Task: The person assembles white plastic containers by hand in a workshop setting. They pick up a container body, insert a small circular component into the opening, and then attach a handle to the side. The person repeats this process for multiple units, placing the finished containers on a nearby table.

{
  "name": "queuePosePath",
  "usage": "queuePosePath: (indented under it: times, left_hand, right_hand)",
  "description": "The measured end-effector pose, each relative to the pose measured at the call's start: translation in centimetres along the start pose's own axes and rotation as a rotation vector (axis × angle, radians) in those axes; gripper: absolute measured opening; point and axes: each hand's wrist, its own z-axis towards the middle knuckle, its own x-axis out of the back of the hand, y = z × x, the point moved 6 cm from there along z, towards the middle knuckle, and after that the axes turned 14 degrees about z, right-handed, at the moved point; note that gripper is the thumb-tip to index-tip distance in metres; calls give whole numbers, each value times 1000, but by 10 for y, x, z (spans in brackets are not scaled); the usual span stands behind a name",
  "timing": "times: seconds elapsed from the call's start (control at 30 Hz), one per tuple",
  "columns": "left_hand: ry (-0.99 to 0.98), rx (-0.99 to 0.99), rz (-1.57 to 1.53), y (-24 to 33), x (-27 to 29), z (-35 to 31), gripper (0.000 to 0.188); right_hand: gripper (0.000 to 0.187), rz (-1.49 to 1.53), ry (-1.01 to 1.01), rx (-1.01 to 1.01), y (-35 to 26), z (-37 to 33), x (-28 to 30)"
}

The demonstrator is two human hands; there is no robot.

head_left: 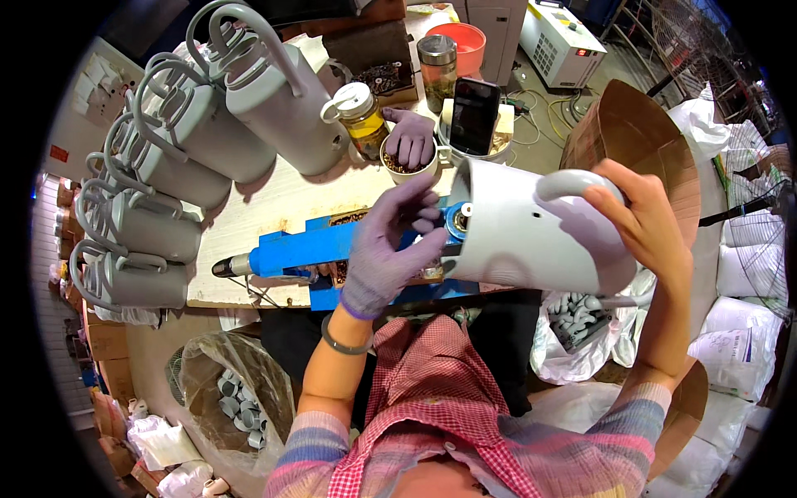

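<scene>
One grey jug [523, 228] | likely light, stiff | best hold: handle [571, 184], grasped by right hand [639, 214] | left hand [387, 253] fingers spread, released

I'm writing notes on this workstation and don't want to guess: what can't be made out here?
All in the head view:
- Inside of the gray jug: hidden by its own wall.
- Middle of the blue tool: covered by the left hand.
- Left palm, and anything in it: hidden by the back of that hand.
- Part of the white mug's contents: covered by a glove.
- Phone screen: too dark and small.
</scene>
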Motion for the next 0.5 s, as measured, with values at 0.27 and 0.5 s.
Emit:
queuePosePath:
  times: [0.27,0.5]
  left_hand:
    - [59,268,38,-10,-2,-16,33]
    - [83,198,105,-33,-4,-26,33]
  right_hand:
    - [45,-165,-89,122,-37,46,-44]
    - [44,-140,-89,228,-36,43,-54]
